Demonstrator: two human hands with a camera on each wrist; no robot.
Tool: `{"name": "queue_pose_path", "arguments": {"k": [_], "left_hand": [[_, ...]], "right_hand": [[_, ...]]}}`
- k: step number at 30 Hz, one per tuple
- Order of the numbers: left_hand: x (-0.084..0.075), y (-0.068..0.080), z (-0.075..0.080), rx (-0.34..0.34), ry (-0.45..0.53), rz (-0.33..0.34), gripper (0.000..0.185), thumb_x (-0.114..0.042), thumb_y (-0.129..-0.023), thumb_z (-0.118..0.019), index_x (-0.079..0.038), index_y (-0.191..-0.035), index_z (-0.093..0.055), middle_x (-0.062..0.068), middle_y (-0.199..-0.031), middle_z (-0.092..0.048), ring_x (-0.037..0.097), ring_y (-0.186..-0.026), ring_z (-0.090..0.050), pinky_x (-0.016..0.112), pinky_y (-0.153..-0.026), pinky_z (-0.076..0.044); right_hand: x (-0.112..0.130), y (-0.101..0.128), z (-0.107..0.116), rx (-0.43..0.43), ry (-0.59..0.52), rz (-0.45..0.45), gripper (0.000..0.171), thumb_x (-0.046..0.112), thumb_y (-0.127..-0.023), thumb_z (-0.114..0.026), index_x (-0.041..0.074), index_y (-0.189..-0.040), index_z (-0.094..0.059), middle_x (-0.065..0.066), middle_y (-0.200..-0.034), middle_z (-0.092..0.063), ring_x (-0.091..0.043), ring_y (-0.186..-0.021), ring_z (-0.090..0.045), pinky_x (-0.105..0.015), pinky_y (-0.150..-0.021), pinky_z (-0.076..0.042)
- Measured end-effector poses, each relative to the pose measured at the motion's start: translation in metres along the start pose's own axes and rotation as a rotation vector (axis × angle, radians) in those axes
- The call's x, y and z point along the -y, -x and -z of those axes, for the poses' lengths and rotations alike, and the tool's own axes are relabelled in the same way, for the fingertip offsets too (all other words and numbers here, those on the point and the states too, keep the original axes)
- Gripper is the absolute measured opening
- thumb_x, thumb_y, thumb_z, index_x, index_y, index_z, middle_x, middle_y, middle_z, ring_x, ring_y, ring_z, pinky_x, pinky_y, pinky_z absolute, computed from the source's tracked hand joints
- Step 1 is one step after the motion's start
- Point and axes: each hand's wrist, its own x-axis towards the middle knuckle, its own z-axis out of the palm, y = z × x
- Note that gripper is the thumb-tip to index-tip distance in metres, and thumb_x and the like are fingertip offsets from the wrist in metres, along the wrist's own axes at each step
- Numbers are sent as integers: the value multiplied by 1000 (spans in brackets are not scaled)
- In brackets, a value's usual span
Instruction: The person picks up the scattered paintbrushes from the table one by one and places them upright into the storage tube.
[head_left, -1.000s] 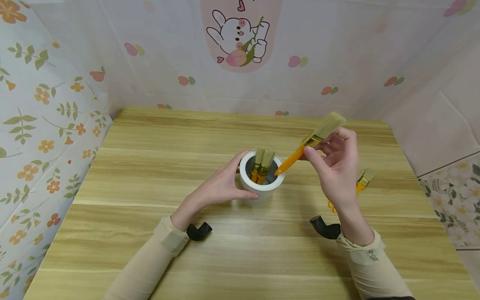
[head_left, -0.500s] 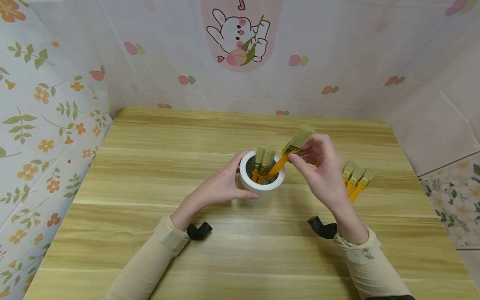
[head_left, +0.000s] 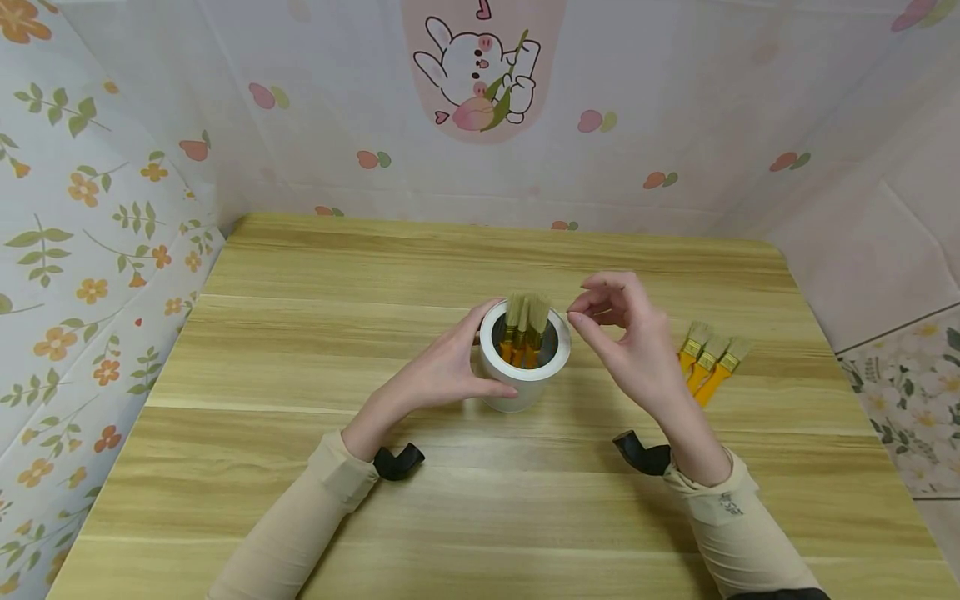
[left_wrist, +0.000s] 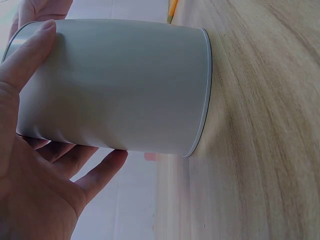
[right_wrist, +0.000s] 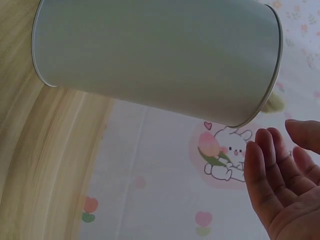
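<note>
Since 0.5 s ago the third brush has left the right hand [head_left: 630, 337] and now stands w/ the others in the white cup [head_left: 522, 379]; that hand holds nothing now, fingers loosely curled, thumb and forefinger apart, tips just beside the cup's right rim but not touching. Brushes in cup [head_left: 523, 329]: three, bristles up, orange handles down inside, close together.

Left hand [head_left: 442, 371] grips the cup from the left side, thumb round the near wall, fingers round the far wall; the left wrist view shows thumb [left_wrist: 25, 55] flat on the wall and fingers [left_wrist: 95, 172] curled under it. Cup upright on the wooden table [head_left: 300, 350], about mid-table.

Right wrist is raised, forearm slanting up from the near right; the right wrist view shows the palm [right_wrist: 287, 190] open beside the cup's rim, a gap between.

Three more brushes [head_left: 708, 358] lie side by side on the table right of the right hand, bristles pointing away. Bare tabletop around the cup on all sides; wall cloth at the far and left edges.
</note>
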Motion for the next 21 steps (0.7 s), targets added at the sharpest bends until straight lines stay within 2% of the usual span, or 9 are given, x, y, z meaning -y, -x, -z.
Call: {"name": "queue_pose_path", "arguments": {"k": [8, 14, 21], "left_hand": [[-1, 0, -1, 3, -13, 21, 117, -45, -72, -94, -26, -163, -21, -3, -159, -42, 20, -146, -44, 53, -120, -39], [-1, 0, -1, 7, -14, 32, 118, -46, -73, -93, -29, -163, -19, -2, -160, -40, 21, -147, -44, 54, -119, -39], [-2, 0, 0, 9, 0, 15, 116, -44, -73, -93, -29, -162, -20, -4, -155, -45, 20, -143, -48, 53, -118, -41]], "right_hand": [[0, 0, 4, -20, 22, -25, 38, -4, -91, -72, -6, -125, -55, -12, -97, -72, 4, -88, -63, -8, -81, -53], [-1, 0, 10, -31, 15, -74, 39, -2, -93, -71, -4, -128, -54, -11, -99, -71, 4, -88, -64, -10, -81, -53], [-17, 4, 30, -88, 6, -164, 39, -2, -95, -68, -2, -131, -53, 5, -99, -67, -4, -83, -67, -13, -73, -55]]}}
